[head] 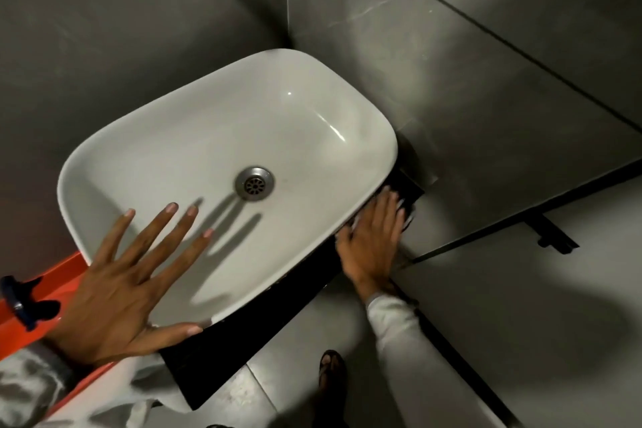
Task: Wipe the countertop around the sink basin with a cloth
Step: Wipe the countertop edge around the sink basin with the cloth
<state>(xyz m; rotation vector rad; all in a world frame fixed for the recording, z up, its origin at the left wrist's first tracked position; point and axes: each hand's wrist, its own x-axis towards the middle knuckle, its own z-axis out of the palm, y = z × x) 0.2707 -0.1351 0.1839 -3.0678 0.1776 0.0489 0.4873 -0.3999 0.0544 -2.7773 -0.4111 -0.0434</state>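
A white vessel sink basin (312, 122) with a metal drain (254, 183) sits on a black countertop (243, 330). My left hand (128, 278) hovers over the basin's near rim, fingers spread, holding nothing. My right hand (373, 240) presses flat on a cloth (404, 215) on the narrow strip of counter to the right of the basin, by the wall. Most of the cloth is hidden under the palm; only a pale, blurred edge shows past the fingertips.
Grey tiled walls (451, 62) close in behind and to the right of the basin. An orange ledge (66, 274) with a dark blue object (17, 299) lies at the left. Below are the grey floor (521, 340) and my sandalled foot (331, 379).
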